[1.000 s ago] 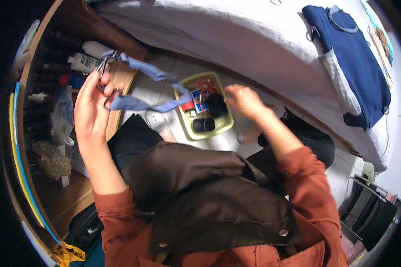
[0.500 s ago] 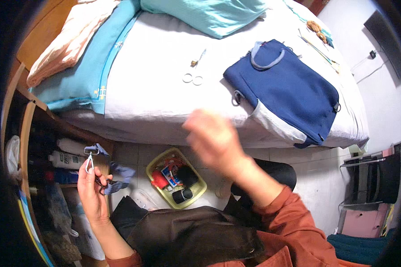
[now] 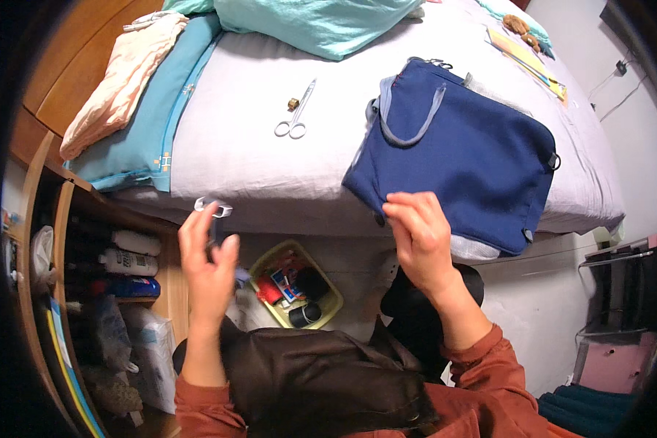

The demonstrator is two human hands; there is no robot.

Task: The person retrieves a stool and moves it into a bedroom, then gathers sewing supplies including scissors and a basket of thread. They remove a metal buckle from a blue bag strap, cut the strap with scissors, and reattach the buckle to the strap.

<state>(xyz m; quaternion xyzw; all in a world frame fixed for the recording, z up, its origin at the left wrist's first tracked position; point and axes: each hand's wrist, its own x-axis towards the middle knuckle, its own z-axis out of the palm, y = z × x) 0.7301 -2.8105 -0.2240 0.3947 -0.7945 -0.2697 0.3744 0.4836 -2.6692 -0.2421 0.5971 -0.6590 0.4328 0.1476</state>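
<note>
A blue fabric bag (image 3: pixel 467 153) with a grey handle (image 3: pixel 416 131) lies near the bed's front edge. My right hand (image 3: pixel 423 241) is at its lower left part, thumb and fingers pinched together on the fabric edge. Over the floor to the left, my left hand (image 3: pixel 208 263) holds a strap with a pale metal buckle (image 3: pixel 215 209). The dark strap hangs behind my fingers, partly hidden and blurred. White-handled scissors (image 3: pixel 296 120) lie on the bed left of the bag, with a small brass-coloured piece (image 3: pixel 293 104) beside the blade.
A yellow basket (image 3: pixel 333 310) of small items stands on the floor between the bed and my knees. Open wooden shelves (image 3: pixel 62 219) with bottles are at the left. Pillows and a peach cloth (image 3: pixel 124 87) lie on the bed. A black rack (image 3: pixel 624 285) stands at the right.
My right hand has moved right and onto the bag, which has turned, its left corner now nearer me. My left hand has risen to the right with the strap. The view has shifted slightly.
</note>
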